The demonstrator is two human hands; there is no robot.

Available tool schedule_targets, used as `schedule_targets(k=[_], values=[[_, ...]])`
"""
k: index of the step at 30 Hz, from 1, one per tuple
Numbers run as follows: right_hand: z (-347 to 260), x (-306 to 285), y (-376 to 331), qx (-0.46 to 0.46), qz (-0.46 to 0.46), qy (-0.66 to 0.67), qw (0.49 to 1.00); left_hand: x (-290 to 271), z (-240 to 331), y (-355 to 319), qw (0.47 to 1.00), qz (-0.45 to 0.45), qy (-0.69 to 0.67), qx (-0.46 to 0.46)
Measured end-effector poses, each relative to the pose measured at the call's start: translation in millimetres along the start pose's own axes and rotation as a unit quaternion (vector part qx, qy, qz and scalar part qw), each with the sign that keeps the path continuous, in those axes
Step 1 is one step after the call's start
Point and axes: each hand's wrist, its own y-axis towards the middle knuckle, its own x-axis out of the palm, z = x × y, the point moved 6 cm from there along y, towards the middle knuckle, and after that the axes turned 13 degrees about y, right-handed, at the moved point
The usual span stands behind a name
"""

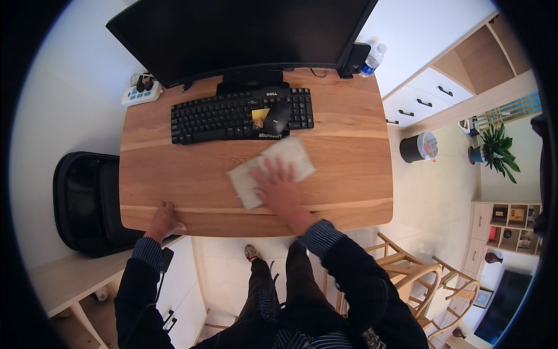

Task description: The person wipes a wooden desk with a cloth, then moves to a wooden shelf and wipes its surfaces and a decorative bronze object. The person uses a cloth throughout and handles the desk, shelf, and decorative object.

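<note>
My right hand (278,187) lies flat on a pale grey cleaning cloth (298,155), fingers spread, slightly blurred. The cloth rests on the wooden desk (349,174), a little in front of the keyboard. At the desk's near left edge, my left hand (164,222) grips the rim, its thumb apart from the bent fingers. Behind the cloth is a black keyboard (209,119). On top of the keyboard's right part sit a black mouse (279,118) and a small yellow card (259,117), side by side.
A large black monitor (244,35) stands at the back. To its right are a black speaker (356,58) and a clear bottle (373,61); a white power strip (142,93) is at the left. A black folding chair (87,203), wooden chairs (415,273) and a bin (417,148) surround the desk.
</note>
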Motion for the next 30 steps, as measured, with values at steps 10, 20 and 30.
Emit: schedule_targets(k=[10, 20, 30], values=[[216.3, -108.8, 26.3, 0.199, 0.069, -0.111, 0.971, -13.1, 6.9, -9.2, 0.999, 0.005, -0.032, 0.004], [236.8, -102.7, 95.3, 0.244, -0.015, -0.145, 0.959, -10.9, 6.4, -5.1, 0.999, -0.010, -0.041, -0.008], [80.3, -31.4, -43.7, 0.167, 0.056, -0.156, 0.972, -7.7, 2.0, -8.6, 0.997, 0.035, -0.063, 0.017]])
